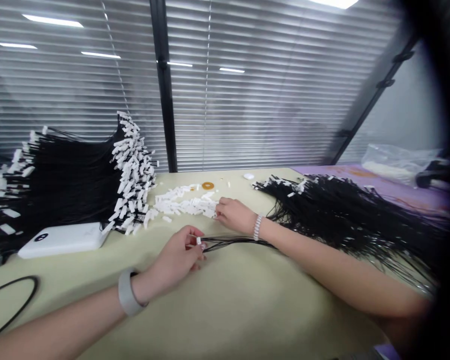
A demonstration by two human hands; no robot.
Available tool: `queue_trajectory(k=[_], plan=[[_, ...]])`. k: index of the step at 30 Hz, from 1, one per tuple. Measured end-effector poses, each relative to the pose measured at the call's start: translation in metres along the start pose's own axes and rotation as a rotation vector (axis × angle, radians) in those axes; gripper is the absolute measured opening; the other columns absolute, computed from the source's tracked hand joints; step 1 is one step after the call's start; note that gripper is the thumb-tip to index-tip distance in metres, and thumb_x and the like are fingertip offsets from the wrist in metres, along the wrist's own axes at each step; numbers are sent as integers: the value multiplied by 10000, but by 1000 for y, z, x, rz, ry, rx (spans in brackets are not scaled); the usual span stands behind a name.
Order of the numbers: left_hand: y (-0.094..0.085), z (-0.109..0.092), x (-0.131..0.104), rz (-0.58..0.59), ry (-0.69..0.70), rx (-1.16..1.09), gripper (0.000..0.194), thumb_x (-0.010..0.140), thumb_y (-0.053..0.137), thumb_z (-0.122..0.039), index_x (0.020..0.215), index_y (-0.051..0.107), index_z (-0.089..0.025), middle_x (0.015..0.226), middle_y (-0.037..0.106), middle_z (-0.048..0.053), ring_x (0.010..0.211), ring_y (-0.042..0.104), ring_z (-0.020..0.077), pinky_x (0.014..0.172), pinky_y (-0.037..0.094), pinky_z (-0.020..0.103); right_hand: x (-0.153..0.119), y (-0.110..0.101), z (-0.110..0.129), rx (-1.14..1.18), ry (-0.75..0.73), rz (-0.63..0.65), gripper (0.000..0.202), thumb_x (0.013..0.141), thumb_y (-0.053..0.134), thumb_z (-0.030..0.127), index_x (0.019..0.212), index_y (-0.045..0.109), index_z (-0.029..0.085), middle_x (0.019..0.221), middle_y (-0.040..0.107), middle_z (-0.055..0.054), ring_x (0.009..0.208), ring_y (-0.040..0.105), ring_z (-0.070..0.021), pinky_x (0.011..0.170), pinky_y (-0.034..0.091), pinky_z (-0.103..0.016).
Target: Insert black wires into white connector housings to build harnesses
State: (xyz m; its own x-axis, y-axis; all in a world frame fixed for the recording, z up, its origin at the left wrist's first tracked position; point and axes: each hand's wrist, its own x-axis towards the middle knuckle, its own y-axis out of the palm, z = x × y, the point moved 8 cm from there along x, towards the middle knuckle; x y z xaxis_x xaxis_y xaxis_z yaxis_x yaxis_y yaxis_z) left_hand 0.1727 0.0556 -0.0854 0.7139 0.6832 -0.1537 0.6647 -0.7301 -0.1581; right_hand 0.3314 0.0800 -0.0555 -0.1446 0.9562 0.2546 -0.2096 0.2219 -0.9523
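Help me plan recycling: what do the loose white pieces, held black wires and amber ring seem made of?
Loose white pieces: probably matte hard plastic, being opaque, blocky. Held black wires: likely smooth plastic sheathing, being thin and gently bent. Amber ring: perhaps smooth plastic, evenly colored; too small to be sure.

Showing black in the wires [230, 240], white in the connectors [189, 206], pale yellow-green across the tabletop [217, 310]; turning amber in the ring [203, 185]; striping grey horizontally along the blinds [255, 110].
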Motion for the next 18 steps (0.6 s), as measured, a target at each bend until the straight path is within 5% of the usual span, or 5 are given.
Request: queue_trajectory(k=[3, 8, 12, 18], plan=[[8, -1, -2, 29, 2, -126, 247, 803, 490, -313, 1013, 399, -218, 890, 502, 30, 749, 580, 160, 538, 477, 253, -11, -25, 14, 101, 28, -80, 178, 860, 492, 287, 831, 583, 138, 821, 600, -59, 780, 553, -138, 755, 407, -271], [24, -8, -10, 95, 104, -101, 133, 829, 478, -264, 919, 445, -172, 747, 534, 5, 636, 535, 115, 575, 423, 239, -54, -46, 51, 369, 69, -192, 323, 925, 340, 305, 1223, 410, 202, 876, 607, -24, 774, 568, -103, 725, 448, -235], [32, -3, -18, 100, 93, -102, 170, 857, 446, -334, 818, 447, -169, 704, 525, -9, 546, 476, 90, 531, 402, 233, -77, -40, 64, 760, 115, -269, 203, 863, 461, 278, 1029, 565, 225, 973, 592, -36, 875, 555, -135, 773, 453, -279], [38, 0, -24, 92, 106, -33, 206, 825, 516, -349, 763, 435, -170, 689, 438, -29, 557, 431, 84, 506, 422, 221, -84, -19, 64, 1273, 242, -216, 190, 727, 645, 311, 830, 543, 188, 812, 620, -18, 743, 582, -125, 674, 480, -265]])
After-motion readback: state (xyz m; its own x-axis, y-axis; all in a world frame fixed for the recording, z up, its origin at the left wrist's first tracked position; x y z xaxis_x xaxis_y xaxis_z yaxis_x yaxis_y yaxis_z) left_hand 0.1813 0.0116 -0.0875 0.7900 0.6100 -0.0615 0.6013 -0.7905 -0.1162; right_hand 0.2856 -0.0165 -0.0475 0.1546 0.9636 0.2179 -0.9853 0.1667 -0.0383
